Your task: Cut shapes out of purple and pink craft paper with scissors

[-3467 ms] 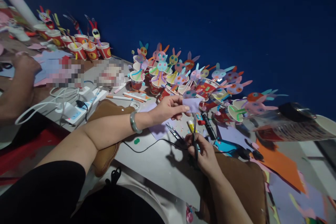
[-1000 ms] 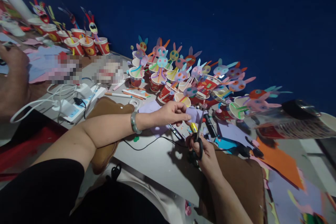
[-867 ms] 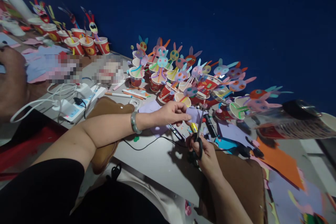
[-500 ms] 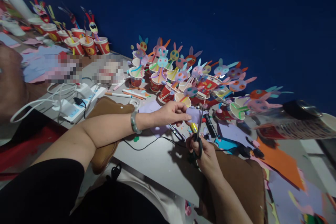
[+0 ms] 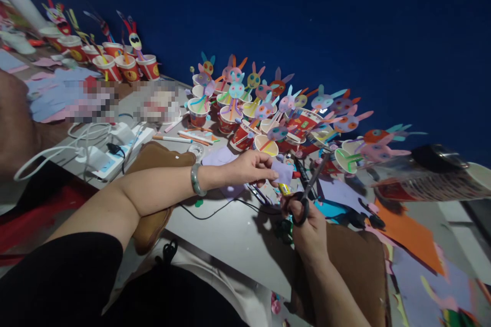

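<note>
My left hand (image 5: 255,167), with a bangle (image 5: 197,180) on its wrist, pinches a small piece of purple paper (image 5: 283,172) above the table. To its right, my right hand (image 5: 309,225) grips black-handled scissors (image 5: 315,178) by their loops. The blades point up and to the right, apart from the paper, and look closed. Beneath my hands lie a yellow tube (image 5: 284,189) and a black marker-like stick (image 5: 306,179). More purple paper (image 5: 220,158) rests behind my left wrist.
Paper cups with rabbit-faced figures (image 5: 231,125) crowd along the blue wall. A power strip (image 5: 125,150) with cables sits left, near another person's arm (image 5: 15,117). Brown cushions (image 5: 347,260) lie under both forearms. Orange paper (image 5: 408,232) and a clear container of cups (image 5: 433,179) are at right.
My right hand has moved right, taking the scissors away from the purple paper and tilting them rightward. The left hand stays nearly in place, and the paper has turned slightly.
</note>
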A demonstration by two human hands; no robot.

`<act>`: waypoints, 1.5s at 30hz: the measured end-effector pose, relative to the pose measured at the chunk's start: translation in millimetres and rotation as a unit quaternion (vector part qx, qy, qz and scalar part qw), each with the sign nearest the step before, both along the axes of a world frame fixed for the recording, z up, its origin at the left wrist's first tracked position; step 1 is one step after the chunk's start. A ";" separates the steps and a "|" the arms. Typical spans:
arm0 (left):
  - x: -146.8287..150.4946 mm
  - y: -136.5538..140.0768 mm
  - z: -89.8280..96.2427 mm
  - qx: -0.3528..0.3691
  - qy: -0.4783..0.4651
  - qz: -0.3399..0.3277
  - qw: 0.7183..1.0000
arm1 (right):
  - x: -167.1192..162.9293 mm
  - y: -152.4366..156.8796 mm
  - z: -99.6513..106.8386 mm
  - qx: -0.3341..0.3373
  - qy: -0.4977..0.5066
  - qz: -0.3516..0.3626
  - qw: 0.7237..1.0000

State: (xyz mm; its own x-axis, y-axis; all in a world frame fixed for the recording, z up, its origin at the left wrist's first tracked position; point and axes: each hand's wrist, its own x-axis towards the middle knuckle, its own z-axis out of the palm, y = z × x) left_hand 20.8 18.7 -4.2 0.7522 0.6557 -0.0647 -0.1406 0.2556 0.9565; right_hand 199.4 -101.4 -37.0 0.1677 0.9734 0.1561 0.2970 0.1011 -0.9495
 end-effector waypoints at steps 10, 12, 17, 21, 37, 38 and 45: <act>3.3 -10.4 -5.1 0.005 0.087 -0.071 0.994 | 3.2 4.4 -4.8 0.003 0.032 -0.070 0.997; 4.7 -11.4 -5.0 0.001 0.098 -0.076 0.992 | -0.7 4.3 0.5 0.003 0.029 -0.065 0.997; 8.6 -7.1 -2.4 -0.032 0.119 -0.087 0.989 | -3.0 4.0 4.9 -0.018 0.044 -0.053 0.997; 6.6 -4.2 -2.3 -0.043 0.112 -0.072 0.990 | -3.4 4.1 6.8 -0.039 0.046 -0.027 0.998; 0.4 -7.9 -6.2 -0.017 0.098 -0.134 0.986 | 8.2 5.7 -14.5 -0.010 0.098 -0.070 0.993; 0.4 -8.5 -4.4 -0.026 0.096 -0.124 0.987 | 9.7 5.7 -16.3 -0.006 0.100 -0.067 0.993; 4.2 -9.0 -7.9 -0.055 0.085 -0.125 0.987 | 4.8 5.5 -9.9 -0.016 0.092 -0.077 0.993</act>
